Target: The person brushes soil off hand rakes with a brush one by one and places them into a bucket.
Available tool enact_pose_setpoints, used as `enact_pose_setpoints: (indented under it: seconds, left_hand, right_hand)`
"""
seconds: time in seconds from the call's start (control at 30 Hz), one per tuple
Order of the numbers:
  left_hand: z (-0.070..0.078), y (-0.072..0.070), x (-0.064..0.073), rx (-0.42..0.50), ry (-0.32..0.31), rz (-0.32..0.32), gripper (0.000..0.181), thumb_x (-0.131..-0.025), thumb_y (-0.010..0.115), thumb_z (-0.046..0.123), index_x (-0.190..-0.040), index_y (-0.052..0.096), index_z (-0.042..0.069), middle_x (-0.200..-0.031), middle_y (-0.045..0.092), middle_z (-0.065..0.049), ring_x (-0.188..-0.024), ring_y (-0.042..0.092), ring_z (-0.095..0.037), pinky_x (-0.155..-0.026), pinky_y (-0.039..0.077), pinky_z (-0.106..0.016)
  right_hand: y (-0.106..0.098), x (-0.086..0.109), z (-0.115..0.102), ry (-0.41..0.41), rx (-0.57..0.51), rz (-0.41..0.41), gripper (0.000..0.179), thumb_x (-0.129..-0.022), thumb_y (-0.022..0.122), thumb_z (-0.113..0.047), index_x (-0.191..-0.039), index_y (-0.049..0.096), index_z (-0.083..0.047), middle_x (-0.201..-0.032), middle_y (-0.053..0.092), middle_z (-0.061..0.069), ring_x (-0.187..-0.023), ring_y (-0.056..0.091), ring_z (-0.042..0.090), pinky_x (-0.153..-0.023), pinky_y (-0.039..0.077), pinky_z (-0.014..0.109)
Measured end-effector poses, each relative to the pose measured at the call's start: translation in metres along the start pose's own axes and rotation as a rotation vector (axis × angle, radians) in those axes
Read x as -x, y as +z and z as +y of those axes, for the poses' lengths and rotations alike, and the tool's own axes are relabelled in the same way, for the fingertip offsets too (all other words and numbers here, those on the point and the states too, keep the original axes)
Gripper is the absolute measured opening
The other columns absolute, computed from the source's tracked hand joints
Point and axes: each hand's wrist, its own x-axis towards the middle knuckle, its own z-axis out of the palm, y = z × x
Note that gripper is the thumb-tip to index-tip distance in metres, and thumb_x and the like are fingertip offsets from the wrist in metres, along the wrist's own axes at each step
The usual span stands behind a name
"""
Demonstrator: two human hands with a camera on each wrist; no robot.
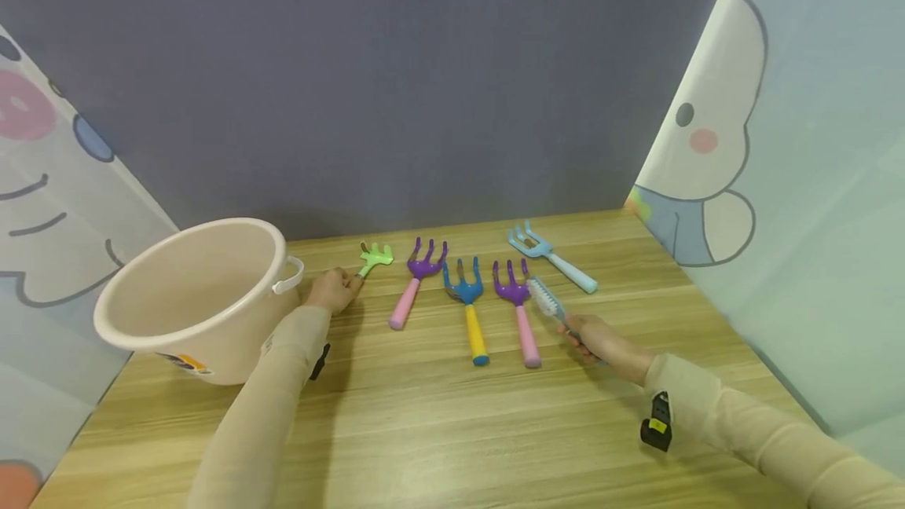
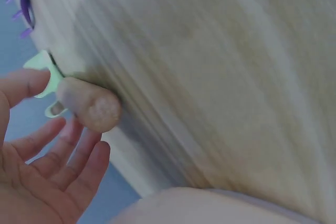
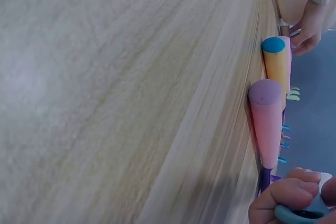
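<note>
At the left of the row, my left hand (image 1: 334, 291) reaches a small light-green hand rake (image 1: 377, 256). In the left wrist view, its thumb and fingertips are spread about the rake's rounded wooden handle (image 2: 92, 106), which lies on the table. My right hand (image 1: 597, 340) grips a light-blue brush (image 1: 547, 298) with white bristles, its head tilted toward the purple fork. Between the hands lie a purple hand fork with pink handle (image 1: 405, 304), a blue one with yellow handle (image 1: 476, 334) and another purple one with pink handle (image 1: 527, 336).
A large cream bucket (image 1: 247, 344) with a white side handle stands left, beside my left forearm. A light-blue hand fork (image 1: 573, 272) lies at the back right. The wood-grain table (image 1: 424, 430) ends at a dark back panel (image 1: 424, 100), with cartoon-printed cloths on both sides.
</note>
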Motion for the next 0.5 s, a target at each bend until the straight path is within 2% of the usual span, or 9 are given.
enact_pose_setpoints:
  seconds: [0.17, 0.23, 0.37, 0.5]
  left_hand:
    - [-0.002, 0.005, -0.005, -0.001, -0.049, -0.040, 0.041, -0.085, 0.059, 0.025, -0.116, 0.056, -0.002, -0.110, 0.059, -0.022, -0.097, 0.055, -0.035, -0.086, 0.044, -0.047]
    - [-0.001, 0.007, -0.006, -0.012, -0.061, -0.041, 0.046, -0.079, 0.066, 0.023, -0.117, 0.056, 0.000, -0.111, 0.059, -0.021, -0.099, 0.055, -0.036, -0.087, 0.044, -0.048]
    - [-0.001, 0.009, -0.007, -0.058, -0.071, -0.035, 0.047, -0.077, 0.067, 0.024, -0.117, 0.056, 0.001, -0.110, 0.059, -0.022, -0.098, 0.056, -0.039, -0.084, 0.045, -0.050]
    - [-0.002, 0.012, -0.009, -0.086, -0.095, -0.049, 0.045, -0.081, 0.061, 0.023, -0.121, 0.054, 0.004, -0.112, 0.058, -0.023, -0.097, 0.056, -0.040, -0.080, 0.047, -0.051]
  right_hand:
    - [0.001, -0.001, 0.000, -0.009, 0.012, 0.014, 0.035, -0.100, 0.020, -0.017, -0.109, 0.043, 0.009, -0.064, 0.035, -0.003, -0.052, 0.028, 0.008, -0.048, 0.027, 0.019]
    - [0.002, -0.001, -0.001, -0.012, 0.020, 0.018, 0.036, -0.100, 0.020, -0.017, -0.109, 0.043, 0.009, -0.064, 0.035, -0.003, -0.052, 0.029, 0.008, -0.048, 0.028, 0.019]
    - [0.002, 0.000, -0.002, -0.012, 0.028, 0.025, 0.037, -0.100, 0.020, -0.017, -0.110, 0.043, 0.009, -0.064, 0.035, -0.003, -0.052, 0.028, 0.008, -0.048, 0.027, 0.019]
    - [0.002, 0.000, -0.001, -0.021, 0.027, 0.024, 0.036, -0.099, 0.021, -0.017, -0.109, 0.044, 0.008, -0.064, 0.035, -0.003, -0.052, 0.028, 0.007, -0.048, 0.027, 0.019]
